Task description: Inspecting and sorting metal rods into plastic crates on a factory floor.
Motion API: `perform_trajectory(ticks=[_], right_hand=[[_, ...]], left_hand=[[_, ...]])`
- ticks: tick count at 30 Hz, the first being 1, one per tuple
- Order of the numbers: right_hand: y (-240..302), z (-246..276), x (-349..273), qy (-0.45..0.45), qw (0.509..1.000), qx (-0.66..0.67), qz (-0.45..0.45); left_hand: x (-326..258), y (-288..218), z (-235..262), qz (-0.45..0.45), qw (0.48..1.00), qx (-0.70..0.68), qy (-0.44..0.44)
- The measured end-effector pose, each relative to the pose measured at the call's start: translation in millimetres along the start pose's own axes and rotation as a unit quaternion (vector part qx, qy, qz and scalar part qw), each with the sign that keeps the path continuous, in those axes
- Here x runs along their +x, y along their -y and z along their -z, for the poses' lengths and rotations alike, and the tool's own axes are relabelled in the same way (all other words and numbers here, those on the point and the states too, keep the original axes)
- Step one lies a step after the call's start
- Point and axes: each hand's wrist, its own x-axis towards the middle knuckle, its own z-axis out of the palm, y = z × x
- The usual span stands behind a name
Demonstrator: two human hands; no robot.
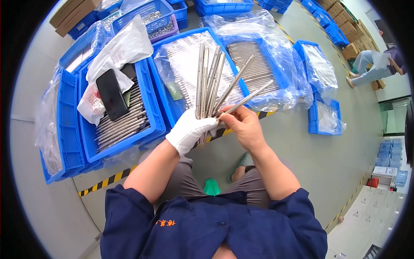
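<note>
A bundle of thin metal rods [208, 80] stands fanned out in my left hand [193, 128], which wears a white glove and is closed around their lower ends. My bare right hand [244, 126] pinches the lower end of one metal rod [253, 96] that leans out to the right of the bundle. Both hands nearly meet in front of my lap. Behind them lies a blue crate [154, 77] with rows of pale rods wrapped in clear plastic. To its right, another blue crate [266, 52] holds rows of bare metal rods.
At the left, a blue crate [158, 113] of rods carries a black phone [111, 95] and a white plastic bag [125, 43]. Blue baskets [148, 11] of small parts stand behind. Smaller blue crates [324, 130] sit on the floor at right. A person [374, 64] is at the far right.
</note>
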Motion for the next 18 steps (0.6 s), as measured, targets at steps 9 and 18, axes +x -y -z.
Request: perform_trajectory(ticks=[9, 18], right_hand=[[-3, 2, 3, 0.007, 0.998, 0.044, -0.043], [7, 17, 3, 0.106, 0.979, 0.015, -0.173]], left_hand=[[-6, 5, -3, 0.001, 1.000, -0.006, -0.013], [-6, -12, -5, 0.026, 0.996, -0.087, -0.003]])
